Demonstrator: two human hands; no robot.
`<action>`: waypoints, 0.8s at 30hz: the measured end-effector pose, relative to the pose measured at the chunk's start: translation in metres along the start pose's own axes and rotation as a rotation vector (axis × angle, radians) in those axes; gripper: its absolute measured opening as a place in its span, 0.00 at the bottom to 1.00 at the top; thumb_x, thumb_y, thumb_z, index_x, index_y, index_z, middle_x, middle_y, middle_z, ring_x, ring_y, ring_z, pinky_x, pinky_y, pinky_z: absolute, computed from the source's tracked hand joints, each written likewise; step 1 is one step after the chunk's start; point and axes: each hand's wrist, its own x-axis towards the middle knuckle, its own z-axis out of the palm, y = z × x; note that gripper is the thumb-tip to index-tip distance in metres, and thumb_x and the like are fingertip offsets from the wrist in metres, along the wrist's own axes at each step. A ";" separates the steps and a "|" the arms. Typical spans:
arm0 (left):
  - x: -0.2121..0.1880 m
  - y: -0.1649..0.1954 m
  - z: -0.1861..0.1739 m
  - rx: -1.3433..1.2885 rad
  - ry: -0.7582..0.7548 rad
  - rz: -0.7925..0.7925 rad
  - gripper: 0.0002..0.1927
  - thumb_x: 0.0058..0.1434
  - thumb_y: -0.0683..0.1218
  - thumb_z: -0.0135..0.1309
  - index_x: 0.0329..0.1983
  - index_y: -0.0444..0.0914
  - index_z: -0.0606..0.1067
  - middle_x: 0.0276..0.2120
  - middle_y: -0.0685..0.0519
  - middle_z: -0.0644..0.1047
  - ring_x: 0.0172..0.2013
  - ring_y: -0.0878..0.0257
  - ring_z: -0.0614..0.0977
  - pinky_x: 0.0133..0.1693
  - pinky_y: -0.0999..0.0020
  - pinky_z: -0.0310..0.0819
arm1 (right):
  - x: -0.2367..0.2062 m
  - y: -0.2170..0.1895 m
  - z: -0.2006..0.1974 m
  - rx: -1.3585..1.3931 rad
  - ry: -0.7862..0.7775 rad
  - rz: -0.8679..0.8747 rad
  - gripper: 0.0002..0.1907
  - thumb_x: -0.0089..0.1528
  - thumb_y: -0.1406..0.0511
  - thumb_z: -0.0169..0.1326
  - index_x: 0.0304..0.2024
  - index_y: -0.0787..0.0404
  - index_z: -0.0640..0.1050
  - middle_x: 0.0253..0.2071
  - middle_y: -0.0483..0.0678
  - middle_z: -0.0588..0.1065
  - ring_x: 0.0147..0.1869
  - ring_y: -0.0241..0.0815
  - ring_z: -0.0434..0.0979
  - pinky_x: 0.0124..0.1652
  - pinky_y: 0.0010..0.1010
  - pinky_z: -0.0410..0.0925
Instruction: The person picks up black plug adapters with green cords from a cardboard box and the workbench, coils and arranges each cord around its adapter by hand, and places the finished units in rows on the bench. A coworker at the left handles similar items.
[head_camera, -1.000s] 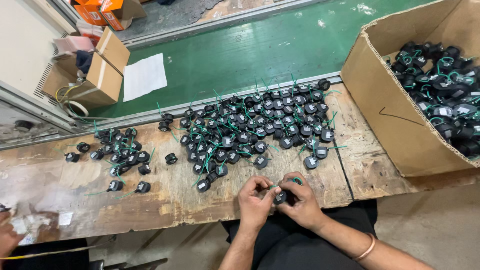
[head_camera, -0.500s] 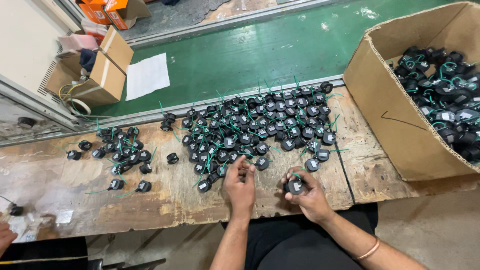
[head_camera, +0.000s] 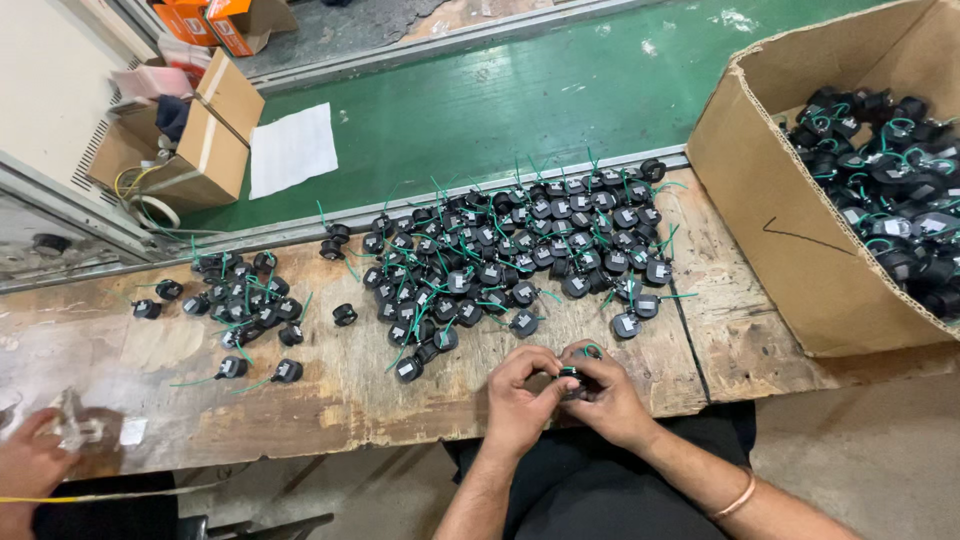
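Both hands curled at bench edge: left hand (head_camera: 522, 392) & right hand (head_camera: 612, 398) pinching small black part (head_camera: 572, 383) w/ green wire.

Both hands are meeting fingertip to fingertip, left hand (head_camera: 520, 392) curling, right hand (head_camera: 607, 397) pinching, forearms angling inward.

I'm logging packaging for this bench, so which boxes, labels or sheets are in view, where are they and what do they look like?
Large open brown carton, right end of bench, holding black parts.
Taped brown boxes, floor, upper left.
Orange cartons, top left.
White sheet, on green floor.
Small white labels on black parts.
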 end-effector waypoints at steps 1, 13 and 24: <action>-0.001 -0.003 0.002 -0.141 -0.001 -0.107 0.14 0.49 0.36 0.70 0.32 0.35 0.74 0.36 0.52 0.78 0.39 0.63 0.80 0.44 0.70 0.76 | -0.001 -0.001 0.001 -0.084 -0.001 -0.045 0.22 0.49 0.73 0.67 0.45 0.65 0.79 0.49 0.50 0.72 0.51 0.43 0.76 0.48 0.32 0.72; -0.017 -0.003 0.011 0.167 0.201 0.104 0.12 0.57 0.40 0.67 0.34 0.35 0.73 0.37 0.52 0.77 0.39 0.61 0.79 0.42 0.69 0.75 | -0.002 0.000 0.003 -0.192 0.012 -0.106 0.19 0.49 0.72 0.68 0.43 0.64 0.80 0.47 0.49 0.73 0.51 0.43 0.77 0.49 0.32 0.72; 0.035 -0.019 -0.025 0.240 0.307 -0.005 0.10 0.57 0.36 0.64 0.42 0.34 0.83 0.42 0.50 0.78 0.40 0.62 0.81 0.41 0.71 0.76 | -0.002 0.008 -0.010 0.755 -0.112 0.009 0.16 0.62 0.70 0.66 0.39 0.60 0.69 0.49 0.50 0.64 0.60 0.48 0.71 0.56 0.47 0.72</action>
